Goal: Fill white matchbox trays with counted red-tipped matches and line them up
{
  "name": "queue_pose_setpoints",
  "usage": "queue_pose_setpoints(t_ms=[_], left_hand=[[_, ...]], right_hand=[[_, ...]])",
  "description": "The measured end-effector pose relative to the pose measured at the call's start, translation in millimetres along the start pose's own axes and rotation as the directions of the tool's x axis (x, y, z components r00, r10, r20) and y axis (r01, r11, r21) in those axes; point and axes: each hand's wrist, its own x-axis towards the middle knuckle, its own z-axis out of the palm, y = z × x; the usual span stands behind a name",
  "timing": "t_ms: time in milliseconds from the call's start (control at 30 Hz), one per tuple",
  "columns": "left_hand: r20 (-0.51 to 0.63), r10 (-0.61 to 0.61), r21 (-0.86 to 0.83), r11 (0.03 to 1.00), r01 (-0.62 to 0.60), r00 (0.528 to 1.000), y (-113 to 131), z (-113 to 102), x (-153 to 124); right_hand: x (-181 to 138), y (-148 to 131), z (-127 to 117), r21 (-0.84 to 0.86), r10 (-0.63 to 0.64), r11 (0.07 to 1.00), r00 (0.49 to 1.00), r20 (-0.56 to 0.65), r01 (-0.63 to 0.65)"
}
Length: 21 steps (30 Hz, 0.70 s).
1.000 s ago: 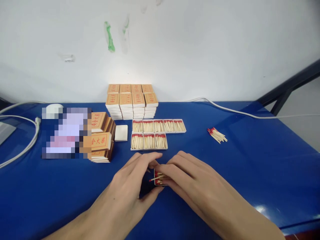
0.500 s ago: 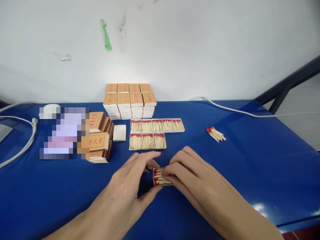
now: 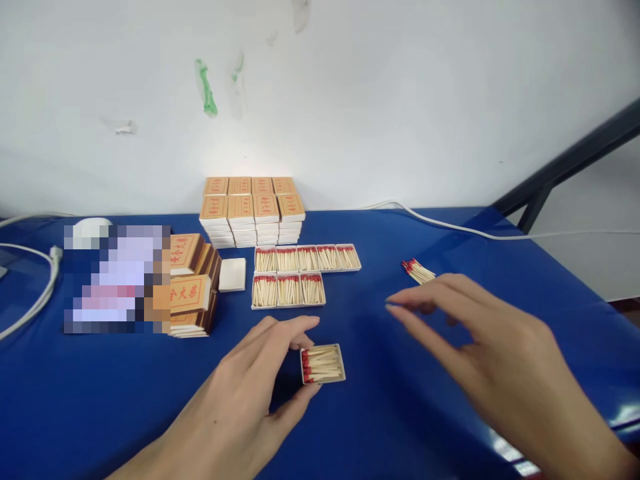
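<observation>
My left hand (image 3: 260, 373) grips a small white matchbox tray (image 3: 343, 363) by its two long sides, thumb on the near side and fingers on the far one. Matches (image 3: 323, 363) lie in it lengthwise, red heads toward the left. My right hand (image 3: 480, 347) hovers over the table to the right of the tray, touching nothing. Its thumb and forefinger are bent toward each other with a narrow gap, and no match shows between them. Just beyond that hand lies a loose heap of matches (image 3: 417, 271), partly covered by the fingers.
Two rows of filled match trays (image 3: 289, 307) stand behind the left hand. Stacked orange matchboxes (image 3: 245, 210) rise against the wall, with another pile (image 3: 189, 293) at left beside a blurred phone (image 3: 117, 277). A white tray stack (image 3: 233, 275) sits between. A white cable (image 3: 450, 227) crosses behind.
My right hand has left the tray and moved right toward the loose matches, uncovering the matches in the tray. The left hand still holds the tray. The view has shifted slightly.
</observation>
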Motion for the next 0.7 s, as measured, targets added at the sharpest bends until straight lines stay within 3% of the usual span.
queue_pose_setpoints(t_ms=[33,133,233,500,567,700], left_hand=[[-0.02,-0.003,0.01,1.0,0.004,1.0,0,0,1],[-0.072,-0.026,0.019,0.999,0.028,0.997,1,0,1],[0.004,-0.041,-0.004,0.999,0.041,0.999,0,2,-1],[0.063,-0.068,-0.034,0.997,0.07,0.996,-4,-1,-1],[0.08,-0.068,-0.037,0.997,0.071,0.995,-4,-2,-2],[0.049,-0.071,-0.024,0.997,0.072,0.996,-3,-1,-4]], right_hand=[[0,13,-2,-0.06,0.068,0.996,0.996,-0.057,-0.071],[-2,44,-8,-0.11,0.165,0.979,0.985,-0.056,-0.17],[-5,49,-7,-0.029,0.185,0.982,0.983,0.011,-0.185],[-17,-25,21,0.362,-0.118,0.931,0.974,0.196,0.04],[-19,-38,30,0.378,-0.154,0.924,0.959,0.236,0.055],[-24,-48,42,0.318,-0.111,0.947,0.98,0.164,0.054]])
